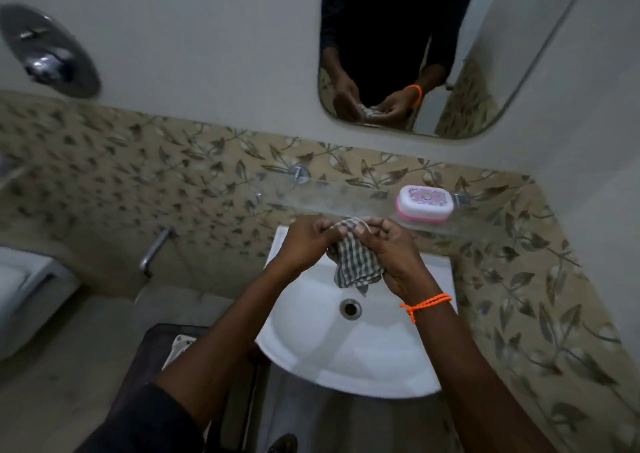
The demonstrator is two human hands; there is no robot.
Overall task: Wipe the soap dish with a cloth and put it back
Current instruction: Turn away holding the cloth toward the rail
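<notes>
Both hands, left [306, 241] and right [398, 255], grip the cloth [356, 265] just below-left of the shelved soap dish [424, 203].

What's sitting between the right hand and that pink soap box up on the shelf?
In the head view, only the front edge of the glass shelf separates the right hand, gripping the checked cloth, from the soap dish; nothing else lies between.

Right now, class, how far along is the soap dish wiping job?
Done: nothing visibly. In hand: the left hand and right hand both grip the checked cloth over the white washbasin. Left: the pink-and-white soap dish sits untouched on the glass shelf, to be wiped.
</notes>
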